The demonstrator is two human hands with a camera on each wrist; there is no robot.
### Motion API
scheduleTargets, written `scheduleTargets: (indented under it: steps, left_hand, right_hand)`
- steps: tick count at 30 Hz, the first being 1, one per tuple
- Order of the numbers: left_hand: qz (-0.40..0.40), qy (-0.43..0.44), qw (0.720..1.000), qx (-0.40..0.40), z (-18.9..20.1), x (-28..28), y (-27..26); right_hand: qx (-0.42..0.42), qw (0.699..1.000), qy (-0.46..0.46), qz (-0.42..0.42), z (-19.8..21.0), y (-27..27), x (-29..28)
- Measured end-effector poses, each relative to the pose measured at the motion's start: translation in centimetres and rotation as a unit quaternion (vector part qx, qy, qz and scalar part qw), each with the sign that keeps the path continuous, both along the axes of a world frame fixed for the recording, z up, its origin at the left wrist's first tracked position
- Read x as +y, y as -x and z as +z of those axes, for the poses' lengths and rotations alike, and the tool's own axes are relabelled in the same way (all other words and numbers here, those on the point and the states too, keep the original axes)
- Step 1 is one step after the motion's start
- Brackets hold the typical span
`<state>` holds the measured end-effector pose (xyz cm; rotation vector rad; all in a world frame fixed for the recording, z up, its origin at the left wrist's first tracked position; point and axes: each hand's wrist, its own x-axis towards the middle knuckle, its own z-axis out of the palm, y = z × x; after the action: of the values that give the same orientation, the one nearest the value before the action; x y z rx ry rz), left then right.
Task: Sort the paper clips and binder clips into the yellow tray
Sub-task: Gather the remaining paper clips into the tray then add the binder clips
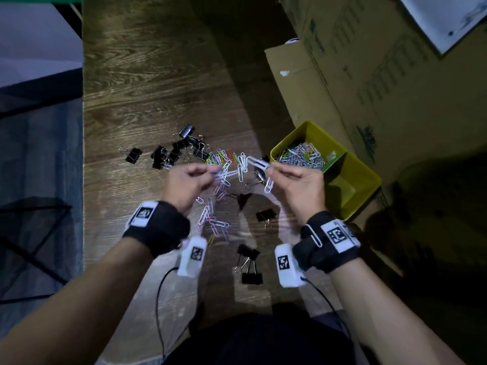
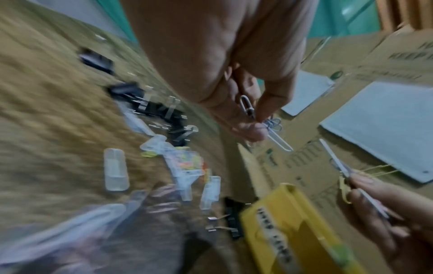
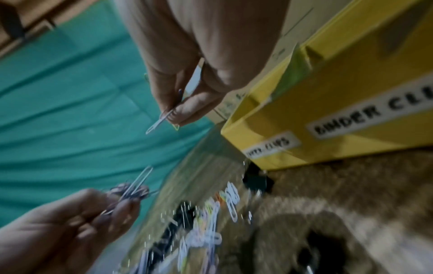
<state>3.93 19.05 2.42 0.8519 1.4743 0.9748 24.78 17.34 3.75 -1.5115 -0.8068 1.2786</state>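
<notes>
Head view: right hand (image 1: 295,184) pinching white paper clips (image 1: 259,164), long axis toward ten o'clock; yellow tray (image 1: 369,180) just beside, at two o'clock, nearer than to left hand (image 1: 188,184), clamped on more clips. Binder clips (image 1: 171,151) scattered over wood floor (image 1: 147,88); cardboard boxes (image 1: 369,83) beyond.

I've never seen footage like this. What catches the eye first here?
Two hands raised over a wooden table: the left hand pinches a small bunch of paper clips, and the right hand pinches white paper clips. Between and beyond them lies a scatter of coloured clips and black binder clips. At the right stands a yellow tray, its far compartment already heaped with clips.
</notes>
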Motion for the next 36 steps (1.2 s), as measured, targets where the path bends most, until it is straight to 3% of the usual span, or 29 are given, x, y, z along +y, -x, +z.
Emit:
scheduleTargets:
  steps: [4,7,9,12,15,16,18,21,23,28,30,33,36]
  left_hand:
    - [-0.063,-0.054,0.997,-0.01,2.5,3.9,-7.0]
    - [-0.146,-0.104,0.978,0.103,3.4,5.8,-11.5]
    - [-0.232,-0.134,0.94,0.209,2.9,6.5,-13.5]
    - [-0.376,-0.099,0.854,0.345,1.5,7.1,-14.7]
    - [-0.449,-0.095,0.792,0.402,1.0,7.3,-14.4]
    - [-0.457,-0.113,0.789,0.394,1.2,7.3,-14.1]
    - [-0.442,-0.153,0.813,0.348,1.8,7.0,-13.2]
    - [-0.321,-0.134,0.899,0.267,1.7,6.9,-10.0]
    - [-0.257,-0.093,0.923,0.272,1.3,7.0,-6.9]
    - [-0.314,-0.06,0.833,0.452,-1.6,5.4,0.9]
    - [-0.339,-0.045,0.815,0.467,-3.7,3.6,2.3]
    - [-0.339,-0.044,0.803,0.488,-6.7,0.6,3.2]
    - [-0.364,-0.048,0.775,0.514,-8.4,-2.7,3.7]
  right_hand:
    - [0.022,0.998,-0.039,-0.036,1.7,-2.9,1.8]
    - [-0.047,0.996,-0.056,-0.06,2.0,-5.1,3.6]
    - [-0.121,0.988,-0.066,-0.064,1.7,-6.3,4.9]
    - [-0.185,0.981,-0.049,-0.038,0.8,-7.3,6.7]
    - [-0.276,0.96,-0.022,0.03,-0.5,-7.7,8.0]
    - [-0.314,0.948,-0.004,0.061,-0.9,-7.8,8.3]
    - [-0.382,0.915,0.027,0.129,-1.5,-7.4,8.6]
    - [-0.428,0.871,0.06,0.232,-1.5,-6.8,8.9]
    - [-0.429,0.86,0.076,0.266,-1.5,-6.7,9.0]
    - [-0.438,0.863,0.063,0.244,-1.2,-6.1,8.5]
    - [-0.422,0.884,0.013,0.202,-0.5,-5.3,8.0]
    - [-0.306,0.943,-0.052,0.122,0.5,-3.4,6.2]
    - [-0.283,0.94,-0.088,0.169,0.1,-0.7,2.8]
